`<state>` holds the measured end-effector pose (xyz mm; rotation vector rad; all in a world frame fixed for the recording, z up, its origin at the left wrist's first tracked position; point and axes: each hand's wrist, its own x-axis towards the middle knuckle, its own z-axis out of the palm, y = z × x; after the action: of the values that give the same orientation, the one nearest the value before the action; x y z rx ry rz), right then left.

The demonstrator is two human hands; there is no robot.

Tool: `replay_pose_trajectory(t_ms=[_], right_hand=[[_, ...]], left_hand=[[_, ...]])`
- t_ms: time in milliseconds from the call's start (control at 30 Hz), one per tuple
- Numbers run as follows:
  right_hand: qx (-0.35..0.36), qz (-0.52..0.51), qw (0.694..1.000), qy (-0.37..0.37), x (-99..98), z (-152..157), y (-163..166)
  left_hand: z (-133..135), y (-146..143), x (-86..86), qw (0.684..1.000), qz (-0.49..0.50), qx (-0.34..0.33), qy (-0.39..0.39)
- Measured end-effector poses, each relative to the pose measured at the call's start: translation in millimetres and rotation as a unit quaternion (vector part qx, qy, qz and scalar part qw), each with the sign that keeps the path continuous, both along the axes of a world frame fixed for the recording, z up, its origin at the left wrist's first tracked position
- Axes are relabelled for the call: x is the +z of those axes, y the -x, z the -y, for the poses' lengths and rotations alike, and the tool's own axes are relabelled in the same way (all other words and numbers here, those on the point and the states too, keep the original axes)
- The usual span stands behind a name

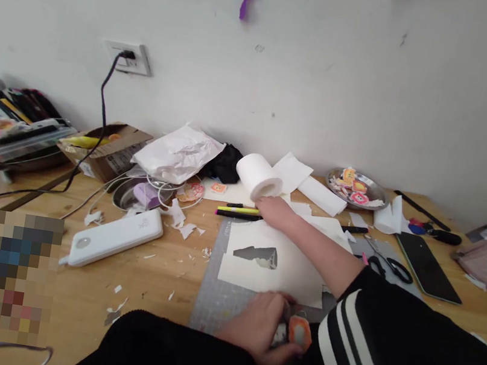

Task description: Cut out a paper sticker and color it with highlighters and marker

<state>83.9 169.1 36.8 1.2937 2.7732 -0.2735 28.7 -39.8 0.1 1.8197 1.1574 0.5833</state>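
At the bottom centre my left hand (256, 325) is closed, with a small orange-edged paper cutout (300, 332) between thumb and fingers. My right hand (279, 213) reaches across to the front of a white paper roll (254, 175), beside some pens; its fingertips are bunched low and partly hidden, so a hold on anything cannot be made out. Under my right forearm lie cream paper sheets (295, 263), one with a cut-out opening, on a grey cutting mat (206, 299). A yellow pen (239, 210) rests just left of the right hand.
Black-handled scissors (397, 270) and a dark phone (427, 268) lie at right. A metal dish (378, 196) holds paper cutouts. At left are a white power bank (118, 239), a metal bowl (120, 196), a cardboard box (113, 154) and a black cable (102, 94). Paper scraps litter the wooden table.
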Motion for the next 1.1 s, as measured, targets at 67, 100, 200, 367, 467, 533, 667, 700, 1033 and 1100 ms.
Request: replay_pose_trajectory(t_ms=[67, 100, 200, 367, 467, 533, 667, 700, 1033, 1100], right_hand=[[0.002, -0.012, 1.0, -0.005, 0.0, 2, -2], [0.0, -0.024, 1.0, -0.008, 1.0, 3, -3], [-0.017, -0.077, 0.997, -0.014, 7.1, 6, -4], [-0.058, -0.145, 0.988, -0.004, 16.3, 13, -16], [-0.081, -0.146, 0.986, 0.0, 15.1, 17, -31], [-0.095, -0.134, 0.986, 0.005, 12.6, 20, -39], [-0.101, -0.113, 0.988, 0.004, 5.3, 22, -36], [-0.098, -0.11, 0.989, -0.001, 2.8, 21, -32], [-0.084, -0.09, 0.992, -0.009, -11.0, 6, -6], [-0.089, -0.116, 0.989, -0.004, -3.8, 9, -10]], left_hand=[[-1, 2, -0.2, 1.0, 0.002, -0.003, -0.008], [-1, 3, -0.8, 1.0, 0.004, -0.002, -0.017], [-2, 3, -3.9, 0.999, 0.011, 0.003, -0.033], [-4, 2, -7.6, 0.999, 0.012, 0.005, -0.032], [-5, 2, -8.4, 1.0, 0.015, 0.006, -0.024], [-6, 2, -8.9, 1.0, 0.016, 0.01, -0.02], [-6, 2, -9.3, 0.999, 0.023, 0.015, -0.018], [-6, 2, -9.5, 0.999, 0.028, 0.017, -0.018], [-6, 2, -18.0, 0.994, 0.074, 0.056, -0.052], [-6, 3, -15.4, 0.995, 0.063, 0.052, -0.053]])
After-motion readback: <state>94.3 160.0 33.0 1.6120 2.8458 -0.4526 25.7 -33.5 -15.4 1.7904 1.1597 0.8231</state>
